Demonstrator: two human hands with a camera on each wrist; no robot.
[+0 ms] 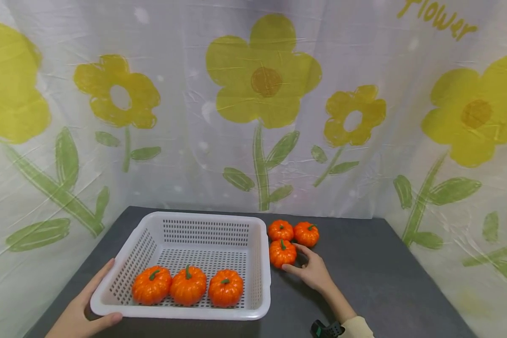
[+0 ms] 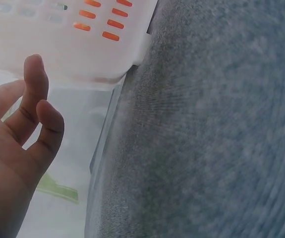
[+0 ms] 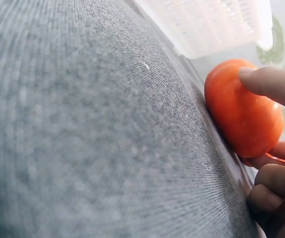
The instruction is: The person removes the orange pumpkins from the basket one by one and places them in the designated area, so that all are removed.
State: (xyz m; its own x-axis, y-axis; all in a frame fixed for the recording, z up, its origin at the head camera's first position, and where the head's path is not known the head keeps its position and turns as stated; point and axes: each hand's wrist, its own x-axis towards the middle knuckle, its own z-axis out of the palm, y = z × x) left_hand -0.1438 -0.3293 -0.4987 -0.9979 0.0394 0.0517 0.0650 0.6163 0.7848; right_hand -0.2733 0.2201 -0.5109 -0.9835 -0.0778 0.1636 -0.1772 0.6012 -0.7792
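Note:
A white plastic basket [image 1: 264, 263] with slotted walls stands on the table, with three small orange pumpkins in a row along its near side: one on the left [image 1: 152, 285], one in the middle [image 1: 188, 286] and one on the right [image 1: 226, 288]. My left hand [image 1: 82, 305] rests at the basket's near left corner, thumb along the front and fingers spread along the left side. To the right of the basket, my right hand [image 1: 312, 270] holds another pumpkin [image 1: 282, 253] between thumb and fingers. In the right wrist view the thumb presses this pumpkin [image 3: 241, 106], low over the table.
Two more pumpkins, one near the basket [image 1: 280, 230] and one farther right [image 1: 306, 234], sit just behind the held one. The dark grey table [image 1: 388, 281] ends at a white flower-printed curtain [image 1: 186, 141] at the back and sides.

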